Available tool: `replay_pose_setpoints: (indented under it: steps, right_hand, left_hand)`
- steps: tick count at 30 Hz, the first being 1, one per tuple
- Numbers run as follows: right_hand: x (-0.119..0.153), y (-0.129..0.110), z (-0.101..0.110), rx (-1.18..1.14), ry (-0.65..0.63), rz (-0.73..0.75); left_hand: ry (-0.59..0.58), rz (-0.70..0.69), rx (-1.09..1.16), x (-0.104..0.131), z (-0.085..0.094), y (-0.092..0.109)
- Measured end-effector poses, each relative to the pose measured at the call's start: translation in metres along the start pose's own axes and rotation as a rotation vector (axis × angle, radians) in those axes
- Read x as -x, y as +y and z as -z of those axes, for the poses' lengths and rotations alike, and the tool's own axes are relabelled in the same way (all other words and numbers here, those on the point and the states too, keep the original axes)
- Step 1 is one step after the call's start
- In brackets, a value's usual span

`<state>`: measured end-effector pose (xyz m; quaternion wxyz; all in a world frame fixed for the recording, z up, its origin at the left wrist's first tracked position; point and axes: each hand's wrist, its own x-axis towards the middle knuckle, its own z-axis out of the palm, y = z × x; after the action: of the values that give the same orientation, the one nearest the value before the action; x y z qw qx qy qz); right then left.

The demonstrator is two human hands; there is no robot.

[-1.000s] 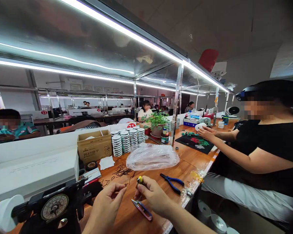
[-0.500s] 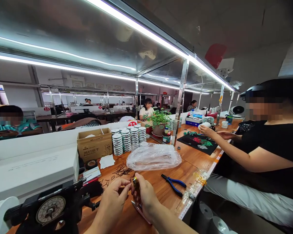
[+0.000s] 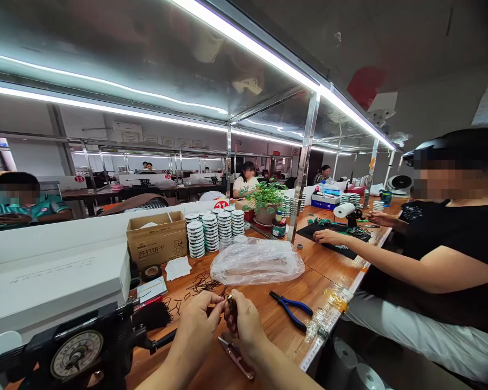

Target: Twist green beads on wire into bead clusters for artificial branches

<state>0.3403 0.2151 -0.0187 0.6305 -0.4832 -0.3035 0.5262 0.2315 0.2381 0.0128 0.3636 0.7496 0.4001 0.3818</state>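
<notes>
My left hand (image 3: 199, 330) is closed in a pinch, thumb against forefinger, over the wooden bench. Whatever sits between those fingertips is too small to make out. Right beside it, my right hand (image 3: 246, 330) wraps round a small glossy brown-and-gold object (image 3: 231, 306), its top showing above the fingers. The two hands nearly meet at the fingertips. Under my right hand lies a pink-handled cutting tool (image 3: 236, 356), partly covered. Several short black pieces (image 3: 205, 283) are scattered just beyond my hands. Pliers with blue handles (image 3: 290, 310) rest to the right.
A black winding machine with a dial (image 3: 77, 355) stands at left, near a white box (image 3: 61, 284). Behind are a carton (image 3: 156, 241), stacked spools (image 3: 196, 241) and a plastic bag (image 3: 256, 262). At right, a co-worker's arm (image 3: 374, 260) reaches over a black mat (image 3: 307, 232).
My hands stay close together, and the object in my right hand has turned slightly. The co-worker's near hand has moved down to the mat, away from the white roll. The view has shifted a little.
</notes>
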Motion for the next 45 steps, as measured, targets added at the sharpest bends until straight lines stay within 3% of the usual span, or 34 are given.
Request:
replay_pose_setpoints:
  steps: [21, 45]
  right_hand:
    - [0.008, -0.007, 0.002, 0.011, 0.055, -0.004]
    - [0.009, -0.004, 0.004, 0.017, 0.012, 0.016]
  left_hand:
    - [0.033, -0.062, -0.001, 0.003, -0.004, 0.009]
    - [0.030, -0.077, -0.022, 0.008, -0.002, 0.017]
